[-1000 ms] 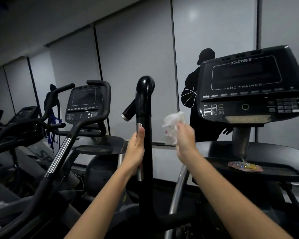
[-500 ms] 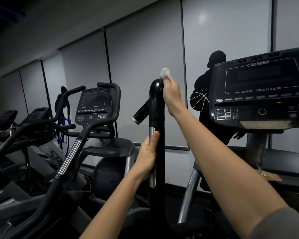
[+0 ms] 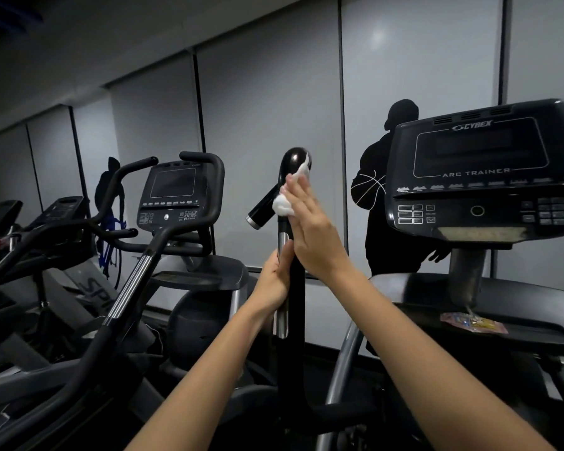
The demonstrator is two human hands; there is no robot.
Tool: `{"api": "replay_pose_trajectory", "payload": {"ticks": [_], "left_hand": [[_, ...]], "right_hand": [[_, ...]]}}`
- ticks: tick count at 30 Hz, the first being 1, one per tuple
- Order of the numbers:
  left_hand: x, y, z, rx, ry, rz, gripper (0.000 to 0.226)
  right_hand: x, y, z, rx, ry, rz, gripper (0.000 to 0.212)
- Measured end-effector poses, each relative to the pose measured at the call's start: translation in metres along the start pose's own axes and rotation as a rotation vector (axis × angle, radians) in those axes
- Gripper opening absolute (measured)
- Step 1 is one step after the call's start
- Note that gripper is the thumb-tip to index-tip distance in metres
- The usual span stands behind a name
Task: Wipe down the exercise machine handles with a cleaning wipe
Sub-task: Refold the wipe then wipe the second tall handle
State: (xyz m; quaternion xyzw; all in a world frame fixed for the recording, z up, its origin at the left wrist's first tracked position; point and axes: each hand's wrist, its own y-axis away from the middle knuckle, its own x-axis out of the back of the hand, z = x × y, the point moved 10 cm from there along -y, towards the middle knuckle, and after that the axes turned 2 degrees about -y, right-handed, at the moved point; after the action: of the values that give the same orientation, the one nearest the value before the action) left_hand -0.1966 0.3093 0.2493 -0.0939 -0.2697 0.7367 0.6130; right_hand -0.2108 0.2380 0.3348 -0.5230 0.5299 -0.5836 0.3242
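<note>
A black upright handle (image 3: 294, 307) of the arc trainer rises in the middle of the view, with a rounded glossy top and a short side grip (image 3: 263, 208) sticking out to the left. My right hand (image 3: 310, 222) presses a crumpled white wipe (image 3: 282, 205) against the handle just below its top; part of the wipe shows above my fingers. Lower down, my left hand (image 3: 274, 281) grips the handle by its chrome strip.
The Cybex console (image 3: 482, 170) stands to the right over a dark tray holding a small coloured packet (image 3: 472, 322). Another trainer with console and handlebars (image 3: 176, 196) stands to the left, more machines behind it. Grey blinds cover the back wall.
My right hand has slid with the wipe from the handle's very top down to just under the curve. My left hand keeps its grip lower on the handle.
</note>
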Motion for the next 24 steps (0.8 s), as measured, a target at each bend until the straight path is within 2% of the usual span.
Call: {"api": "replay_pose_trajectory", "payload": {"ticks": [2, 4, 6, 8, 9, 11, 13, 15, 17, 20, 24], "left_hand": [[-0.002, 0.001, 0.001, 0.005, 0.012, -0.012, 0.043], [-0.002, -0.002, -0.004, 0.017, 0.011, -0.012, 0.05], [0.001, -0.003, -0.007, 0.029, 0.024, 0.001, 0.055], [-0.001, -0.003, -0.01, 0.042, 0.038, -0.023, 0.051], [-0.001, -0.002, -0.011, 0.049, 0.032, -0.033, 0.053], [0.0, -0.001, -0.011, 0.051, 0.027, -0.035, 0.063], [0.001, -0.003, -0.015, 0.069, 0.029, -0.028, 0.068], [0.003, -0.003, -0.019, 0.081, 0.013, -0.014, 0.053], [0.003, -0.003, -0.019, 0.079, 0.032, -0.008, 0.047], [0.005, -0.004, -0.019, 0.043, 0.033, -0.006, 0.066], [0.004, -0.008, -0.023, 0.06, 0.008, -0.023, 0.068]], "right_hand": [[0.001, 0.008, -0.008, 0.014, 0.028, -0.07, 0.044], [0.017, 0.007, -0.014, -0.021, -0.035, -0.089, 0.039], [0.053, -0.017, -0.012, -0.153, -0.171, 0.054, 0.032], [0.089, -0.058, 0.001, -0.345, -0.289, 0.272, 0.037], [0.097, -0.081, 0.003, -0.387, -0.29, 0.323, 0.039], [0.092, -0.123, -0.015, -0.318, -0.106, 0.235, 0.036], [0.059, -0.144, -0.018, -0.252, 0.121, 0.032, 0.036], [0.014, -0.141, -0.006, -0.271, 0.27, -0.232, 0.034], [-0.017, -0.124, 0.003, -0.264, 0.442, -0.407, 0.034], [-0.027, -0.102, -0.005, -0.096, 0.648, -0.377, 0.039], [-0.024, -0.076, -0.023, 0.073, 0.638, -0.326, 0.037]]}}
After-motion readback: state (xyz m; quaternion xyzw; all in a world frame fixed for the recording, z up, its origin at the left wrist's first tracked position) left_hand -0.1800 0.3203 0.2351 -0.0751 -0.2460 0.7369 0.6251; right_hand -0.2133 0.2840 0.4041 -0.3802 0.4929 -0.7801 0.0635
